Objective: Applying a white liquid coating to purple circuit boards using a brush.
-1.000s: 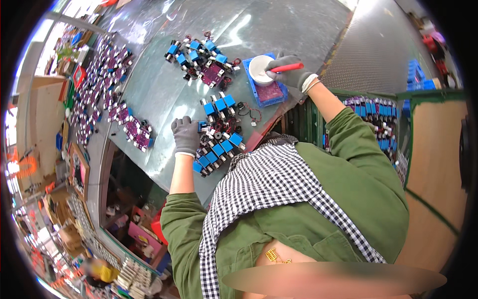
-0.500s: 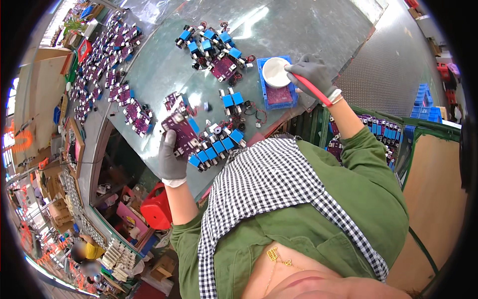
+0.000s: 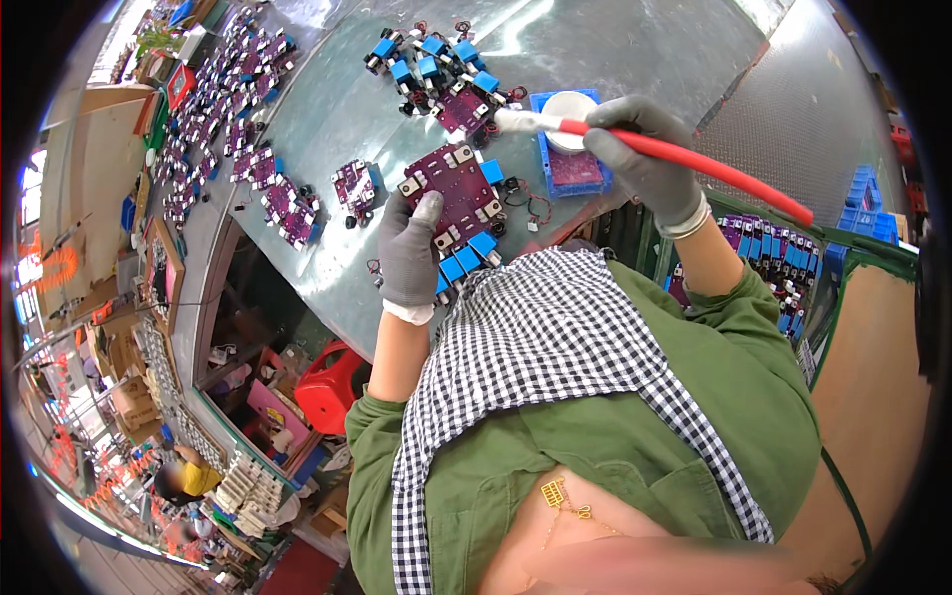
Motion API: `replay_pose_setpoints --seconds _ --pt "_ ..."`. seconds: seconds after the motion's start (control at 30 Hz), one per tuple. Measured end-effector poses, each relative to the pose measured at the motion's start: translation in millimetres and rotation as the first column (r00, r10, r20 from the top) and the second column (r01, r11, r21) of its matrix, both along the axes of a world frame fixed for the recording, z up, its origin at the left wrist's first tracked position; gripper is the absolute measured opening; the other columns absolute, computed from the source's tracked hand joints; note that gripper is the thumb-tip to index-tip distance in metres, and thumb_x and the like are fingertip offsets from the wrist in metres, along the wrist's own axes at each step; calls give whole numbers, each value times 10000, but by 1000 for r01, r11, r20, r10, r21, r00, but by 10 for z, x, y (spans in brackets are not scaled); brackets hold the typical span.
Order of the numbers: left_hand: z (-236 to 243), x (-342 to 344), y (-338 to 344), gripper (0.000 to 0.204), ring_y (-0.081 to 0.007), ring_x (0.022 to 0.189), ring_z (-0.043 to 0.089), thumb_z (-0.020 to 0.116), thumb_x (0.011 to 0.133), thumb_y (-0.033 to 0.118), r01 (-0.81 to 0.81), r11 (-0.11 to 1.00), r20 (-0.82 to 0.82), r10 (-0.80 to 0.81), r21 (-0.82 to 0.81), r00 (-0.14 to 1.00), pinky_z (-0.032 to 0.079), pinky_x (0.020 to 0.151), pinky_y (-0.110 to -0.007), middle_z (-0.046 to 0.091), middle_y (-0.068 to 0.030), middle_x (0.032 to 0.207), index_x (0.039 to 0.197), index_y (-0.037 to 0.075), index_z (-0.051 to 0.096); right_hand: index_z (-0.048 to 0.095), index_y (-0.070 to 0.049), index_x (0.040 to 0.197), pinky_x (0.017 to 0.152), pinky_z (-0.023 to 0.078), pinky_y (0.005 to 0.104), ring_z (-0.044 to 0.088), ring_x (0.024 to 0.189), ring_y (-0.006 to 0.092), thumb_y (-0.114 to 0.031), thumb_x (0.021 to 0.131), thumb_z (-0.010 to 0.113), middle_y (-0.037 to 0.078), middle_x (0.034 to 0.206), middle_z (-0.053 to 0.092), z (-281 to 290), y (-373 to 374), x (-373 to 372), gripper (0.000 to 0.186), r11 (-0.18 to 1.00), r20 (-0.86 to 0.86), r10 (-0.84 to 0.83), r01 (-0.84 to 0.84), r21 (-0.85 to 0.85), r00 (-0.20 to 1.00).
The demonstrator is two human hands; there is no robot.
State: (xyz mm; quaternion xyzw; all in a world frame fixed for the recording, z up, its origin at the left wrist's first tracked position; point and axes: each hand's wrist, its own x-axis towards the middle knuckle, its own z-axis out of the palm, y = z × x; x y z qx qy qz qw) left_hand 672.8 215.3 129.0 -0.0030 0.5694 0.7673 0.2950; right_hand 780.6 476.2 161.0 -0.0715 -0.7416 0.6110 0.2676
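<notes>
My left hand (image 3: pixel 409 253), in a grey glove, grips a purple circuit board (image 3: pixel 458 190) by its near left edge, thumb on top. White connectors line the board's edges, and a blue block shows at its far right corner. In my gloved right hand (image 3: pixel 654 164) is a brush (image 3: pixel 729 178) with a long red handle. Its white tip points left, above and apart from the board. Behind the brush, a round white tub (image 3: pixel 572 107) sits in a blue plastic tray (image 3: pixel 605 180). A row of blue-block parts (image 3: pixel 466 262) lies just nearer than the held board.
Boards with blue blocks and wires (image 3: pixel 426 64) are heaped farther back on the metal table (image 3: pixel 337 109). One small board (image 3: pixel 354 188) lies left of my left hand. Many more boards (image 3: pixel 218 109) cover the left bench. A red stool (image 3: pixel 327 387) stands below the table edge.
My left hand has moved right and away from me with the board, now facing up. My right hand has lifted the brush out of the tub and swung its tip left toward the board.
</notes>
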Motion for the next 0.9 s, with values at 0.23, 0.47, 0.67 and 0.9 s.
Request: replay_pose_setpoints --seconds 0.23,0.47,0.67,0.9 --pt "82 55 20 333 -157 945 645 614 956 131 9 990 -147 -30 -141 989 541 828 -292 648 -86 1108 1247 -11 536 678 -27 887 619 473 236 578 686 64 -8 819 708 6 779 653 113 -245 -123 77 966 -78 149 -128 224 986" --pt "139 100 45 343 -119 922 616 647 939 155 -127 992 -111 127 4 986 504 840 -272 656 -59 1060 1221 -19 562 681 -44 845 568 467 254 577 629 89 -21 787 695 10 717 633 180 -215 -85 64 970 -20 90 -83 228 996" --pt "128 46 79 327 -143 917 648 631 946 123 -184 981 -39 187 66 982 550 798 -283 656 -71 1064 1232 -16 552 659 -37 832 586 455 251 553 636 69 5 777 691 13 730 636 137 -244 9 76 943 144 235 -262 204 961" --pt "54 -39 8 610 -284 1186 586 569 956 452 -48 897 89 9 439 996 489 1003 -457 573 -141 1324 1378 25 461 666 -49 866 613 483 256 594 674 85 -51 845 660 5 737 646 -240 472 -36 22 955 56 -24 7 296 998"
